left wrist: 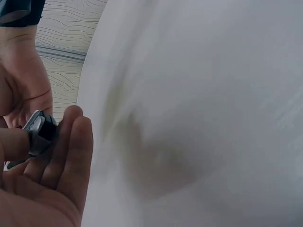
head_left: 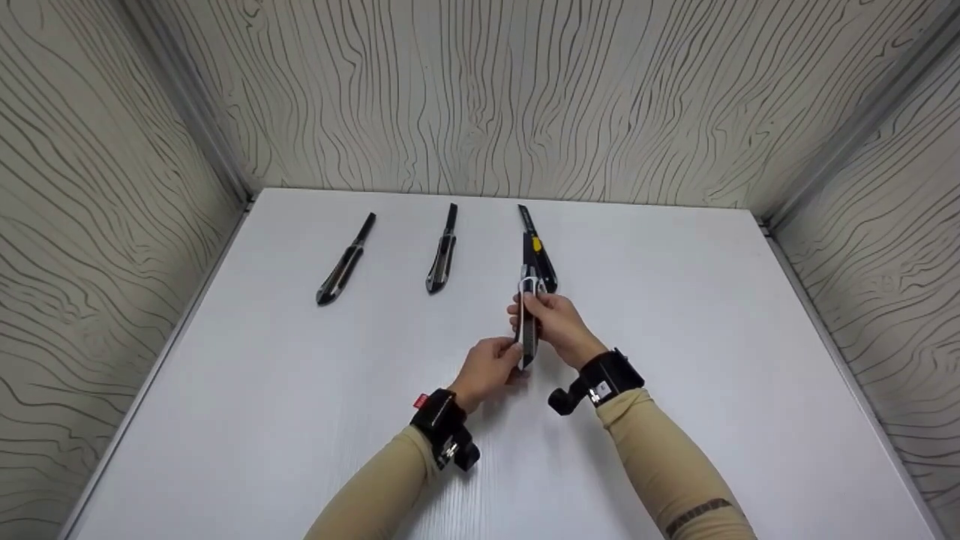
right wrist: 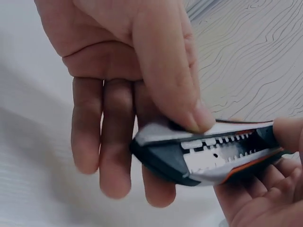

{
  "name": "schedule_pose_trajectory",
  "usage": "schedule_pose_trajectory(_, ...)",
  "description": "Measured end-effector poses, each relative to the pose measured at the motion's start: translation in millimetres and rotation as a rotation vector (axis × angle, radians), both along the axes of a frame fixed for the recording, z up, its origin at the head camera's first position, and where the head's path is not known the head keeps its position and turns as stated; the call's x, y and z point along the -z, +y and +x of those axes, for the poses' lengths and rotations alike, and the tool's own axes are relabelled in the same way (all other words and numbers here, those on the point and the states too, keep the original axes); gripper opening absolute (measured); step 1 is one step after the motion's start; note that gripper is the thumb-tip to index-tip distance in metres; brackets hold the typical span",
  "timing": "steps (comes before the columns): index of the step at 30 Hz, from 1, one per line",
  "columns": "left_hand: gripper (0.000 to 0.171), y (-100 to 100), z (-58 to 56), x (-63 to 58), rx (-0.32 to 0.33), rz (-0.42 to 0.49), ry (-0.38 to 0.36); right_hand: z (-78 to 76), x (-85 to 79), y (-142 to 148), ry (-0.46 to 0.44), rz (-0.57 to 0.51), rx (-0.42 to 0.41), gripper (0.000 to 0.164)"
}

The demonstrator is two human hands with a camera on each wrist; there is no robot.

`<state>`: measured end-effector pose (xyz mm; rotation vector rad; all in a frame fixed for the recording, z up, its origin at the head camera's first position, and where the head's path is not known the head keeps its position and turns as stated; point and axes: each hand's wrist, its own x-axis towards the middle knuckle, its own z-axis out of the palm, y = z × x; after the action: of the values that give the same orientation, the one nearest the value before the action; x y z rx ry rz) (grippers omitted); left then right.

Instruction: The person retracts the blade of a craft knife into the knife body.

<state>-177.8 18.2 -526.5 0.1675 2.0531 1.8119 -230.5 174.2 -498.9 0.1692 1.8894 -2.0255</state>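
Observation:
A utility knife with a silver and black handle (head_left: 529,330) is held by both hands, its dark blade pointing to the far side of the table. My right hand (head_left: 561,324) grips the handle near its middle, thumb on top. The left hand (head_left: 486,370) pinches the handle's near end between thumb and fingers. In the right wrist view, the knife's toothed slot and dark end cap (right wrist: 165,161) show, with the left hand's thumb over them. Just beyond the held knife lies a black utility knife with a yellow slider (head_left: 537,244), partly covered by it.
Two more utility knives lie to the left on the white table (head_left: 360,420): a tilted one (head_left: 341,274) and a nearly straight one (head_left: 442,259). Walls with a wood-line pattern (head_left: 480,97) enclose the table at the back and sides.

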Motion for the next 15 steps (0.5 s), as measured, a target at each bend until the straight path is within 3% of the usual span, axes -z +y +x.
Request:
schedule_pose_trajectory(6, 0.033, -2.2, 3.9, 4.8, 0.018, 0.118, -0.103, 0.4, 2.8, -5.3, -0.006, -0.035, 0.038, 0.042)
schedule_pose_trajectory(15, 0.031, -2.8, 4.3, 6.8, 0.042, 0.186, -0.096, 2.4, 6.4, -10.4, -0.021, -0.054, 0.074, 0.038)
